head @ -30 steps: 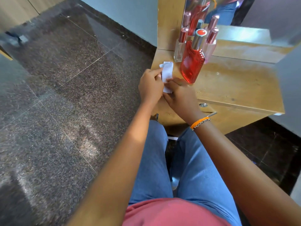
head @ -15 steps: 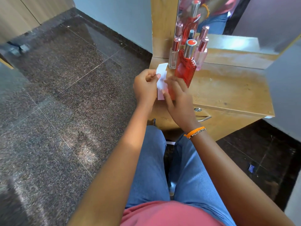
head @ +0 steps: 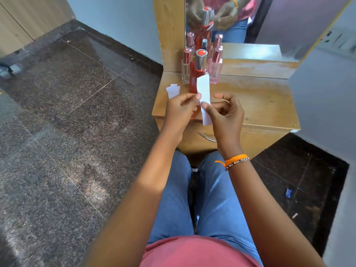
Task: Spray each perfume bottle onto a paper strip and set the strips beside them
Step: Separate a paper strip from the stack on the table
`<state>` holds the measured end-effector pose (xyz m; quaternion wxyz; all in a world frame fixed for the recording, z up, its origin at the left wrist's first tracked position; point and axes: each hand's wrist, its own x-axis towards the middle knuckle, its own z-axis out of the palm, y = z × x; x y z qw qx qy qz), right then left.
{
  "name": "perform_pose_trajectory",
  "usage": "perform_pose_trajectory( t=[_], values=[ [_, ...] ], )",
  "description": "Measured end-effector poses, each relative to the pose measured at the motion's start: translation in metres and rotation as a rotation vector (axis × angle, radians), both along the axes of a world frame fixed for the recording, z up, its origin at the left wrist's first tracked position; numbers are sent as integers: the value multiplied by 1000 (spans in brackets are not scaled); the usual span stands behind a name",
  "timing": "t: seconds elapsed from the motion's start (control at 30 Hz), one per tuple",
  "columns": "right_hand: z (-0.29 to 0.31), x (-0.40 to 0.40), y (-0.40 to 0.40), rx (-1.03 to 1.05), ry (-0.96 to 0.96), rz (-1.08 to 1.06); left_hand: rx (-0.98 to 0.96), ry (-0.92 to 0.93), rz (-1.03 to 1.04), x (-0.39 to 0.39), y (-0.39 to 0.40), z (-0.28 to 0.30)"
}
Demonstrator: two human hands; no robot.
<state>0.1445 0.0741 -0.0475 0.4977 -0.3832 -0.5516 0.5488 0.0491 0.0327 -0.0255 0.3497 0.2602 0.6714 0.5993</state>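
Both hands, left hand (head: 180,108) and right hand (head: 224,112), pinch one plain white, seemingly unmarked paper strip (head: 204,97) upright.

Wooden dresser (head: 265,101) with mirror (head: 269,22); dark speckled granite floor (head: 67,116); pale blue wall (head: 115,22).

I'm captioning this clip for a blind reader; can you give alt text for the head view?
Both hands, left hand and right hand, pinch a white paper strip upright before a red perfume bottle on a wooden dresser; spare strips lie left.
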Motion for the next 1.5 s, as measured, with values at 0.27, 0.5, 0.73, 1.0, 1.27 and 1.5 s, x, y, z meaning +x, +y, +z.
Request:
perform_pose_trajectory(
  t=[0.27,0.5,0.73,1.0,1.27,1.5],
  values=[
    [-9,24,14,-91,-24,-17,-75,-45,-148,18,6,-4],
    [-12,31,23,-131,-108,30,-110,-49,-109,20,12,-8],
    [3,24,20,-109,15,47,-157,129,-38,14,11,-9],
    [6,23,23,-66,140,-25,-178,237,75,-5,0,-9],
    [-15,18,26,-128,11,-142,-251,328,241,-43,2,-11],
    [-19,14,33,-37,-221,-200,-328,497,203,-51,10,-18]
  ],
)
